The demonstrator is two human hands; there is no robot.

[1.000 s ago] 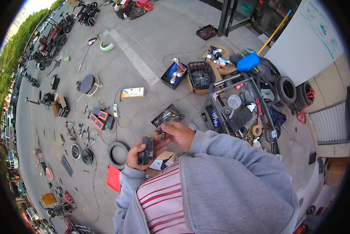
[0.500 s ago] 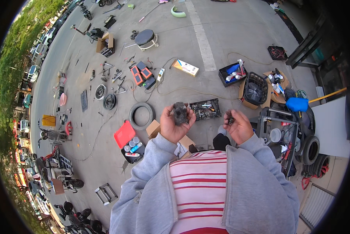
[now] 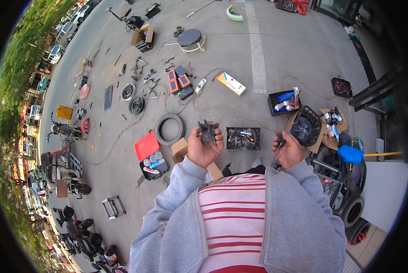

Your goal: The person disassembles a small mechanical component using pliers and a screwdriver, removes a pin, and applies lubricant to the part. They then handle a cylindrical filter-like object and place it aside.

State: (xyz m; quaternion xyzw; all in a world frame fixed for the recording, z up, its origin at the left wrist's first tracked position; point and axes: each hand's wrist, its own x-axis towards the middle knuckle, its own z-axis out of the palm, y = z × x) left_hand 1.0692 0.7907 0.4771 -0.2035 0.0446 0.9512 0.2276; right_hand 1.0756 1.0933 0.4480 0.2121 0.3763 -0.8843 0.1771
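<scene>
My left hand is gripping a dark block at 11 o'clock; my right hand is pinching a small dark piece at 1. Black tray is sitting at 12, tire is lying at 10.

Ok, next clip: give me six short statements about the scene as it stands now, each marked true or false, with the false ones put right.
1. The left hand holds a dark part. True.
2. The right hand is empty. False: it holds a small dark piece.
3. The two hands are touching. False: they are apart, with the black tray showing between them.
4. A tyre lies on the ground to the left of the left hand. True.
5. The red-lidded case is shut. False: it is open, with small cans inside.
6. The stool has a dark round seat. True.
</scene>
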